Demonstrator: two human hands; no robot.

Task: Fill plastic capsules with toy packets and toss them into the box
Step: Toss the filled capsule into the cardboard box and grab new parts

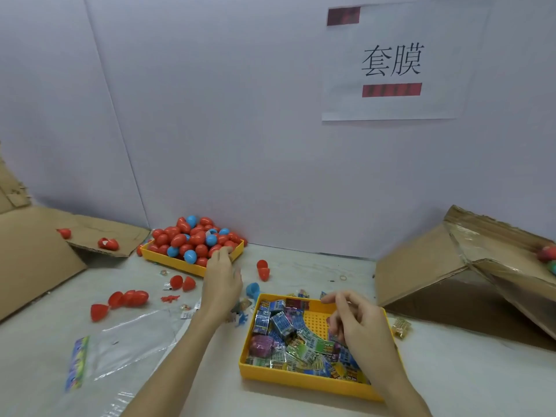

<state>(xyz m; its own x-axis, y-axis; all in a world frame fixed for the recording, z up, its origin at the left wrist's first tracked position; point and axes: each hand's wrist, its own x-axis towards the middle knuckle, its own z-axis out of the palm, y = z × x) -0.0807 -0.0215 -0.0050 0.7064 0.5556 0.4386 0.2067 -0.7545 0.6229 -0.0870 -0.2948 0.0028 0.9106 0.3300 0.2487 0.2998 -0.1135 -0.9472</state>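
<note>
Meanwhile the left hand [222,273] reaches the capsule tray [192,267] at centre left, fingertips curling onto a red capsule [217,250]; light, slick plastic, probably best cupped around its middle. The right hand [356,322] pinches a crinkly toy packet [333,325] over the lower-centre packet tray [304,379].

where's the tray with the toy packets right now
In the head view, the yellow packet tray sits front right of centre, under the right hand, nearer than the capsule tray.

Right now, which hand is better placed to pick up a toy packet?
The right hand: it hovers over the packets in the near yellow tray. The left hand reaches the far tray of capsules.
</note>
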